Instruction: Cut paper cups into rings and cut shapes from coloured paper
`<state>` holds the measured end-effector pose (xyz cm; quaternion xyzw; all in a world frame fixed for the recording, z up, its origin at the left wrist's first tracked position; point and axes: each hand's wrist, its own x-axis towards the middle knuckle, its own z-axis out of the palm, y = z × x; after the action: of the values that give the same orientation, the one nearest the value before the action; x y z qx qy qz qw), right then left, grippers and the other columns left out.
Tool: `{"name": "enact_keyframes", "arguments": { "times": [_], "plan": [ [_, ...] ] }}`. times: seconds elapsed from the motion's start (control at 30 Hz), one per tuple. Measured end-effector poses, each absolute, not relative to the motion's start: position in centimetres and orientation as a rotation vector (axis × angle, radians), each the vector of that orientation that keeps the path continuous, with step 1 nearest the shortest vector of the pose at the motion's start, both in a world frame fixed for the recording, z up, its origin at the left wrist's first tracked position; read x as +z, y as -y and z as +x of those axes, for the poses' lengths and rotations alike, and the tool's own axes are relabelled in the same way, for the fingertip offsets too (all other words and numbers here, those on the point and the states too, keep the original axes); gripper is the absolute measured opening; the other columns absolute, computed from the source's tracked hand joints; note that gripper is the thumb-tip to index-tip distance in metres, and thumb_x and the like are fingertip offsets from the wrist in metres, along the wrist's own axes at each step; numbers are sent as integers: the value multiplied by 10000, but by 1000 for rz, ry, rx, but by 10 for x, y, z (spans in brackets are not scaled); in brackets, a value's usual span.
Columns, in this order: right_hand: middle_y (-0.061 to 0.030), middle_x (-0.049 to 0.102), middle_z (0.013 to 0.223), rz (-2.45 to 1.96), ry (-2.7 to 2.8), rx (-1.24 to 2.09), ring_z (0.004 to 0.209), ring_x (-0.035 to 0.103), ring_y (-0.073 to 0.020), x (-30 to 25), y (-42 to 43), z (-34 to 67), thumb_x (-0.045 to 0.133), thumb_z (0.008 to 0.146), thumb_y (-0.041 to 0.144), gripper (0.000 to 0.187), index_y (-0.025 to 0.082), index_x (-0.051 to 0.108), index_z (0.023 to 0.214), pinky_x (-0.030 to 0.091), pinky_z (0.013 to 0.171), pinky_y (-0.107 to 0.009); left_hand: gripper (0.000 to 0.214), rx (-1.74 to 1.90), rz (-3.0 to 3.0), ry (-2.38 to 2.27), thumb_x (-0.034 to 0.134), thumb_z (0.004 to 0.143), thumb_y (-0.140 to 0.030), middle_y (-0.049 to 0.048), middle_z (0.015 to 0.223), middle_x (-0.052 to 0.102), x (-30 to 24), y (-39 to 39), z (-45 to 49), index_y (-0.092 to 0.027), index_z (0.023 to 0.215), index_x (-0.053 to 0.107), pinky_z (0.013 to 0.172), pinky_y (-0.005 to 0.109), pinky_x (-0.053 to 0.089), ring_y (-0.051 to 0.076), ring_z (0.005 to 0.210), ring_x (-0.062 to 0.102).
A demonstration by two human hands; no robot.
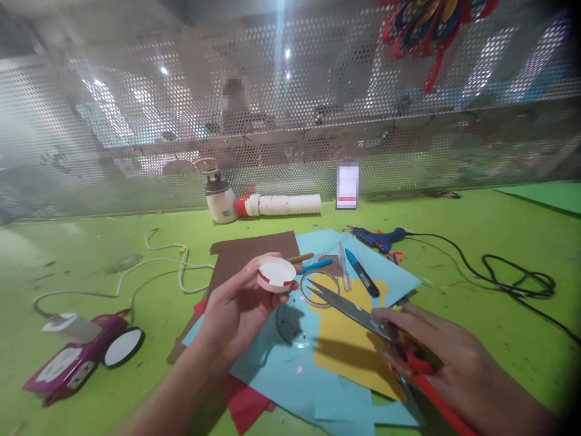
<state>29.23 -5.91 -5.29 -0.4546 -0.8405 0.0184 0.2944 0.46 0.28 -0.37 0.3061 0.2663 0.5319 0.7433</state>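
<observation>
My left hand (236,309) is raised over the coloured paper and pinches a short white cup bottom with a red band (276,274) between thumb and fingers. My right hand (436,351) is closed on the red handles of a pair of scissors (354,310), whose blades are parted and point left toward the cup piece. Under both hands lie overlapping sheets: light blue paper (290,363), a yellow sheet (349,345), a brown sheet (245,254) and red paper (247,402).
On the green table (136,363) lie a clear ring (320,289), pens (361,272), a blue glue gun (379,239) with a black cable (512,281), a stack of paper cups (281,204), a white bottle (220,197), a white cord (149,266) and a pink device (75,357). Perforated metal mesh closes the back.
</observation>
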Motion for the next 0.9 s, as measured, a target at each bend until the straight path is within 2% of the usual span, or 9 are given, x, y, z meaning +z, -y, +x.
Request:
{"name": "enact_keyframes", "arguments": {
  "times": [0.37, 0.57, 0.73, 0.9],
  "plan": [
    [-56, 687, 970, -1237, 2226, 60, 840, 686, -234, -60, 58, 296, 573, 890, 257, 340, 269, 538, 1228, 581, 715, -358, 358, 1132, 636, -558, 436, 929, -257, 232, 959, 702, -1, -4, 6, -15, 1059, 664, 585, 263, 519, 265, 769, 692],
    [-56, 711, 982, -1212, 2229, 60, 854, 702, -238, -56, 58, 295, 588, 883, 261, 326, 265, 558, 1207, 583, 702, -334, 328, 1081, 638, -690, 467, 938, -307, 155, 787, 701, -5, -6, 9, -39, 985, 650, 527, 235, 509, 191, 622, 667],
    [-62, 708, 1017, -1219, 2310, 100, 845, 698, -238, -46, 55, 298, 599, 879, 302, 363, 289, 529, 1235, 592, 690, -348, 371, 969, 651, -819, 485, 929, -415, 76, 650, 650, -8, -6, 14, -86, 1022, 628, 424, 202, 454, 158, 512, 634],
    [-47, 699, 997, -1306, 2459, 296, 824, 681, -219, -28, 52, 302, 555, 910, 322, 200, 300, 607, 1102, 585, 703, -360, 432, 852, 749, -925, 506, 896, -509, 39, 559, 599, -10, -3, 14, -105, 966, 640, 346, 162, 381, 122, 428, 582]
  ]
}}
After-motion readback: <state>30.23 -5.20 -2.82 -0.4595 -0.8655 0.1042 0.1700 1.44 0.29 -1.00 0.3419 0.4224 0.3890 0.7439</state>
